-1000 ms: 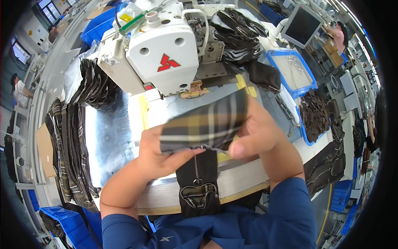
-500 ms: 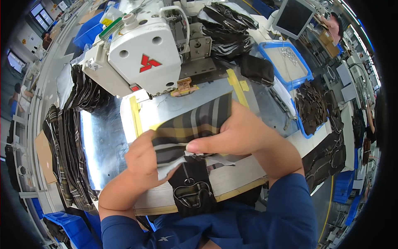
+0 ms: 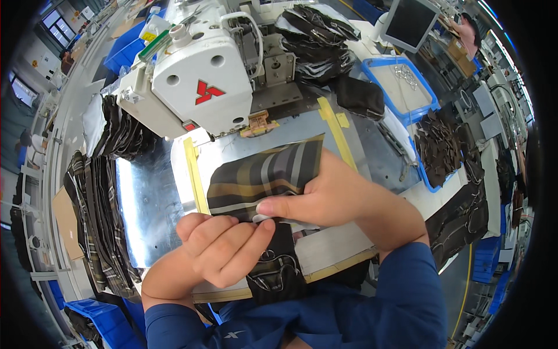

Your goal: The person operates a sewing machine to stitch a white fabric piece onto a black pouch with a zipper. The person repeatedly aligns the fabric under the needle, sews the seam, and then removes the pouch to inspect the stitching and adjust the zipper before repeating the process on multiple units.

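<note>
A plaid fabric piece (image 3: 264, 171) in dark grey, olive and pale stripes is held up over the table's front part. My right hand (image 3: 334, 195) grips its right side, thumb lying on the striped face. At the lower edge my left hand (image 3: 226, 247) is closed, knuckles up, its fingertips by a small white bit near the right thumb; what its fingers pinch is partly hidden. Below hangs a black fabric part (image 3: 276, 270) with a metal ring and pale-edged trim, over the table's front edge. Behind the cloth stands a white sewing machine (image 3: 203, 81), its clamp (image 3: 260, 124) just beyond.
Dark fabric stacks (image 3: 317, 46) stand behind and left of the machine. Striped pieces (image 3: 99, 221) hang along the left. A blue-rimmed tray (image 3: 372, 78) and a bin of brown scraps (image 3: 439, 148) are at right. Yellow tape strips (image 3: 196, 174) mark the metal plate. A monitor (image 3: 410, 23) stands behind.
My left hand has let go of the cloth's left side and moved down and right to its lower edge, fingers now curled. My right hand keeps its grip, shifted slightly.
</note>
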Demonstrator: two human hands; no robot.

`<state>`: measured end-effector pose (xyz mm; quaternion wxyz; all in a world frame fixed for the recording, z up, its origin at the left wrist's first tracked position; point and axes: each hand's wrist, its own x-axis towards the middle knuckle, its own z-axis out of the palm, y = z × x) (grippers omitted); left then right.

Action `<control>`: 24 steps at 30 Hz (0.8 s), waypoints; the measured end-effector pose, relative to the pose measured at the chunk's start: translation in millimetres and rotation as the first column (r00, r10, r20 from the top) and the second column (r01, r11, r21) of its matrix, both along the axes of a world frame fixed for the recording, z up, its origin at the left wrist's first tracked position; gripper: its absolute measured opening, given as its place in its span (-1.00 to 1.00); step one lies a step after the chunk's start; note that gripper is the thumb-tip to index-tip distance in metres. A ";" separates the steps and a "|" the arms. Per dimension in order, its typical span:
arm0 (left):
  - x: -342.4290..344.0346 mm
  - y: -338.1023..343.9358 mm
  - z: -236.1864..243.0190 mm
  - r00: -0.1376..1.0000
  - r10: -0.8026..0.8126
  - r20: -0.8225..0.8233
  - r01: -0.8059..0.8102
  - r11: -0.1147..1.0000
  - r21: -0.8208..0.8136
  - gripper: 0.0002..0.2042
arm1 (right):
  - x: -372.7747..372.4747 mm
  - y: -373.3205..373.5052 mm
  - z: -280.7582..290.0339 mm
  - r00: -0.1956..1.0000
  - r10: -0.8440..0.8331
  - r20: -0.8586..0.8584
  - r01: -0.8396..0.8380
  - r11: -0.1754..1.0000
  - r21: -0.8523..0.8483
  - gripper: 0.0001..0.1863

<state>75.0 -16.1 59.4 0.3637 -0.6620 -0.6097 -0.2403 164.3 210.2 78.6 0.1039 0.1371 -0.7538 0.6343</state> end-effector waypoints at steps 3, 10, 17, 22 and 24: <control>-0.2 1.8 2.0 0.999 0.009 -0.046 -0.011 1.000 -0.027 -0.66 | 2.9 -2.1 2.9 0.998 -0.028 0.049 0.029 0.999 -0.020 -0.61; -3.3 3.7 1.1 0.995 0.011 -0.101 -0.008 1.000 0.026 -0.65 | -0.3 1.3 5.0 0.997 -0.005 -0.080 0.015 0.992 0.122 -0.60; 7.1 -0.8 -1.3 0.984 -0.053 -0.168 0.051 0.999 -0.017 -0.72 | 12.9 -4.5 11.1 0.999 0.016 -0.035 -0.005 0.956 0.292 -0.61; 17.2 -18.2 12.1 0.983 -0.061 -0.174 0.035 0.988 -0.152 -0.73 | 9.5 -6.6 10.8 0.997 0.018 -0.072 0.003 0.958 0.286 -0.64; 11.7 -16.1 9.8 0.968 -0.115 -0.223 0.099 0.992 -0.080 -0.76 | 6.5 -8.0 8.9 0.998 0.022 -0.055 -0.007 0.965 0.262 -0.65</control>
